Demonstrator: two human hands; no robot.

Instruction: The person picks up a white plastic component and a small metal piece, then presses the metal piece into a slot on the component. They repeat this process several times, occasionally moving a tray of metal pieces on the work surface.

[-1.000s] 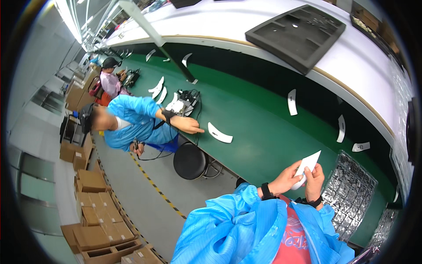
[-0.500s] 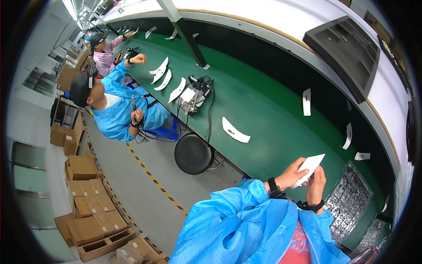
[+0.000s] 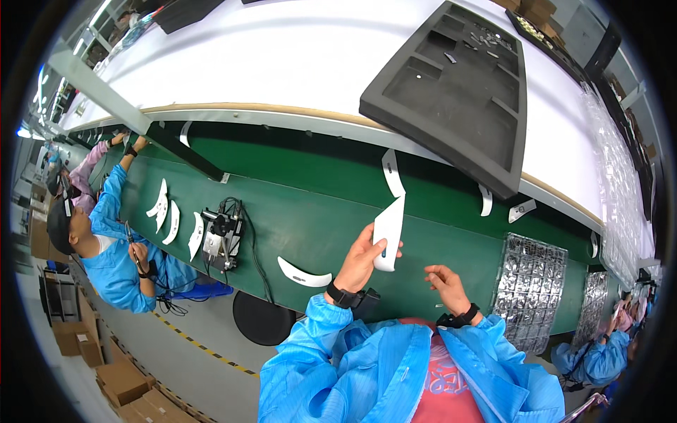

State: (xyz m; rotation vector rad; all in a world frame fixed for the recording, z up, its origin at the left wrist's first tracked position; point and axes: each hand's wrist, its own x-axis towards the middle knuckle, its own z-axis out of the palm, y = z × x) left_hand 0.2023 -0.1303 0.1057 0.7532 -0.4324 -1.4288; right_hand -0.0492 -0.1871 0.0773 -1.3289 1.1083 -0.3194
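Left hand (image 3: pixel 362 255) is clamped around a white curved plastic piece (image 3: pixel 388 231), holding it up over the green desk (image 3: pixel 303 204). Right hand (image 3: pixel 444 283) is off to the side, holding nothing, fingers loosely curled and apart. Another white curved piece (image 3: pixel 303 273) lies on the desk just left of the wrist, and a silver blister tray (image 3: pixel 530 287) sits on the right.

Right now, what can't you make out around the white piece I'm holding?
- White curved piece, head view: its lower side is covered by the left hand.
- Right hand: whether its fingers pinch anything is too small to tell.
- Small parts in the dark foam tray: too small to identify.
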